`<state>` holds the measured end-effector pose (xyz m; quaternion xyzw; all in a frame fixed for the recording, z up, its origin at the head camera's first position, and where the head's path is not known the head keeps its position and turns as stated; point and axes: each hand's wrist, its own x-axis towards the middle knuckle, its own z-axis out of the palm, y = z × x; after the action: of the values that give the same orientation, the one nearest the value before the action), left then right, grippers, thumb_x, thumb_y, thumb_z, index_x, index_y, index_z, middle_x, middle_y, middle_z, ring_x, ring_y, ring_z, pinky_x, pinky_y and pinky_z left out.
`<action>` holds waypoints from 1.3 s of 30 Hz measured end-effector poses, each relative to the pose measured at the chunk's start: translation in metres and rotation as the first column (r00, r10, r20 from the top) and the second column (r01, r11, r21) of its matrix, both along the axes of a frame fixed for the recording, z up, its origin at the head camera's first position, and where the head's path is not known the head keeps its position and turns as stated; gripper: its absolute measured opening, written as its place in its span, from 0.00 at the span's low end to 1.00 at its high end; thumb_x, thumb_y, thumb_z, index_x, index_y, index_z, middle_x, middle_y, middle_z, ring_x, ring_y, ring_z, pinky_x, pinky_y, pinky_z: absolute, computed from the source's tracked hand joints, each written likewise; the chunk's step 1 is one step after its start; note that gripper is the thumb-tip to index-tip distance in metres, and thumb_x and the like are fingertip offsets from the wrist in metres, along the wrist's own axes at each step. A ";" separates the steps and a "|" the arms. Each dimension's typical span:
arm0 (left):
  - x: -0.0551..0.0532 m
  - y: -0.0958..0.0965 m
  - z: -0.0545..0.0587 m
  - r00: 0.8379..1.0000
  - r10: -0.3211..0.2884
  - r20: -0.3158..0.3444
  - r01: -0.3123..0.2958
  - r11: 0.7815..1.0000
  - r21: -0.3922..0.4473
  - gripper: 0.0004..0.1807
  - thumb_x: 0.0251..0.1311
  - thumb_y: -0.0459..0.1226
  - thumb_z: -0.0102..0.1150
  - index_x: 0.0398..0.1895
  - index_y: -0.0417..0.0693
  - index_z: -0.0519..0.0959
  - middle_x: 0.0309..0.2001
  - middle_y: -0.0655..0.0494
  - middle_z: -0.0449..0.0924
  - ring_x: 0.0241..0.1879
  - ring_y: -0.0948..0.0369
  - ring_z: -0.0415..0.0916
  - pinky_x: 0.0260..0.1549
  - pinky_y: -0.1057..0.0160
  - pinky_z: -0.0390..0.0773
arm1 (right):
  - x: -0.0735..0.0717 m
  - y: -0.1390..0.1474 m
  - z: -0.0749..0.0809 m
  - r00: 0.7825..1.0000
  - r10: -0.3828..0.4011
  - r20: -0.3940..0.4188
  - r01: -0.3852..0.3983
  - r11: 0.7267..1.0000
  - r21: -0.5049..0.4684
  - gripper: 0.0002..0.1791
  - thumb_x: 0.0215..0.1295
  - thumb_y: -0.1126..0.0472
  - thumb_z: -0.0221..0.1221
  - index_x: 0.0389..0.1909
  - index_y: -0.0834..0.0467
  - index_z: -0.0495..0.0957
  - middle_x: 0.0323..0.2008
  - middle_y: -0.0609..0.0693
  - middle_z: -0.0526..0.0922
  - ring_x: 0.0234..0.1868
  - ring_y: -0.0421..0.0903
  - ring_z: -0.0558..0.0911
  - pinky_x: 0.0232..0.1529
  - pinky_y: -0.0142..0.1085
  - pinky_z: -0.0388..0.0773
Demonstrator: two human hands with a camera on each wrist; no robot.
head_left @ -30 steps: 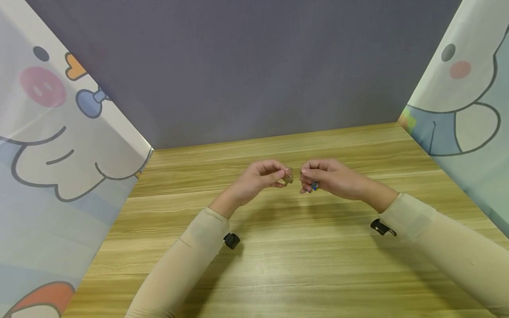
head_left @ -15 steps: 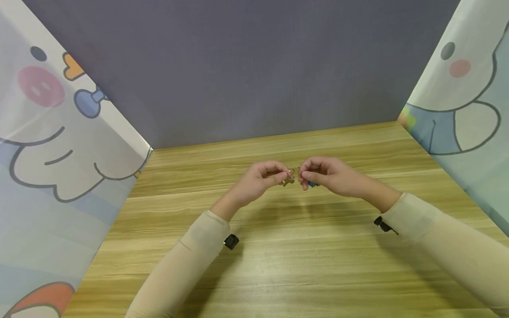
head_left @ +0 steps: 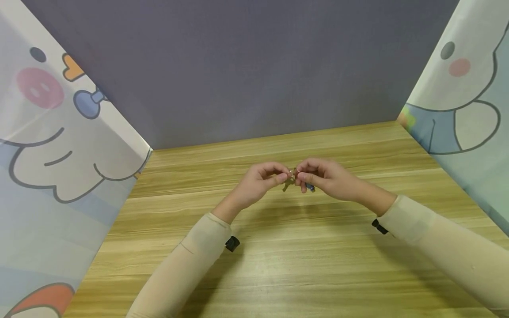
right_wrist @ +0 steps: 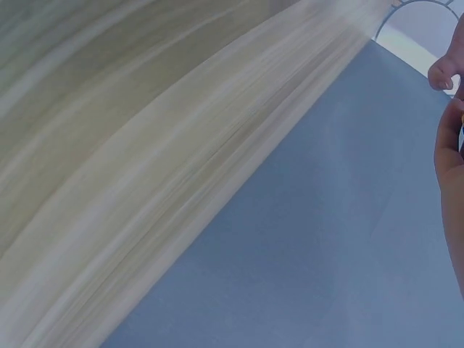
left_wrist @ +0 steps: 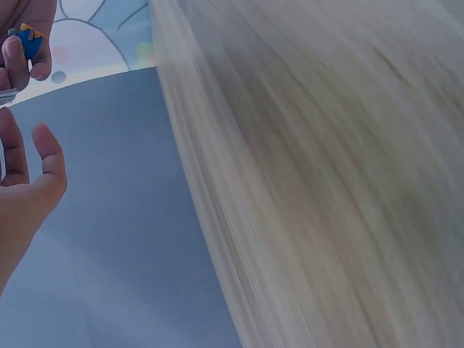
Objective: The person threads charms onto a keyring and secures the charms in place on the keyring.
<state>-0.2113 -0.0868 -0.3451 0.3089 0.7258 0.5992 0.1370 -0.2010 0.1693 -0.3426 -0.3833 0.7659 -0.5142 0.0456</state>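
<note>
In the head view my left hand (head_left: 258,182) pinches a metal key ring (head_left: 293,172) between thumb and forefinger, and a brass-coloured key (head_left: 286,186) hangs below its fingertips. Facing it, my right hand (head_left: 332,180) pinches at the ring's other side. A small blue charm (head_left: 310,187) dangles under the right fingers; the left wrist view shows the charm (left_wrist: 30,42) as blue with orange. The fingertips of both hands almost meet, hiding much of the ring. Both hands are held above the wooden table.
The wood-grain table (head_left: 270,269) lies below, with a grey panel (head_left: 254,70) behind it. Cartoon-printed panels stand at the left (head_left: 79,145) and right (head_left: 473,110). A black wrist-camera piece (head_left: 232,243) sits by the left sleeve, another (head_left: 379,226) by the right.
My right hand has come left until its fingertips reach the key ring at my left fingertips. The charm has swung lower, and the key now hangs below the ring. The left hand has barely moved.
</note>
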 end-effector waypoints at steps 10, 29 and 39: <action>0.001 0.005 -0.001 1.000 0.015 0.021 -0.016 0.999 0.052 0.09 0.77 0.30 0.58 0.52 0.34 0.82 0.52 0.43 0.86 0.51 0.62 0.84 0.64 0.40 0.82 | 0.001 -0.004 -0.003 0.998 -0.024 -0.050 0.021 0.997 -0.074 0.06 0.82 0.68 0.54 0.49 0.65 0.78 0.32 0.53 0.84 0.31 0.40 0.81 0.29 0.32 0.76; 0.001 0.003 0.004 0.977 -0.055 -0.207 0.014 0.981 -0.196 0.09 0.77 0.37 0.60 0.45 0.45 0.90 0.48 0.52 0.89 0.47 0.63 0.82 0.55 0.53 0.83 | 0.001 -0.003 -0.002 0.876 -0.048 -0.480 0.103 0.991 0.089 0.04 0.78 0.64 0.61 0.42 0.60 0.82 0.27 0.44 0.84 0.27 0.32 0.77 0.25 0.33 0.76; 0.002 0.004 0.007 0.974 -0.046 -0.223 -0.001 0.978 -0.208 0.09 0.77 0.36 0.61 0.44 0.46 0.89 0.47 0.52 0.89 0.47 0.58 0.85 0.56 0.48 0.84 | 0.001 -0.002 -0.002 0.873 -0.063 -0.484 0.125 0.988 0.096 0.04 0.73 0.69 0.64 0.40 0.57 0.81 0.27 0.42 0.83 0.26 0.30 0.76 0.24 0.32 0.75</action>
<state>-0.2089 -0.0823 -0.3377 0.3673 0.7914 0.4799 0.0915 -0.2003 0.1672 -0.3447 -0.4574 0.8016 -0.3560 -0.1466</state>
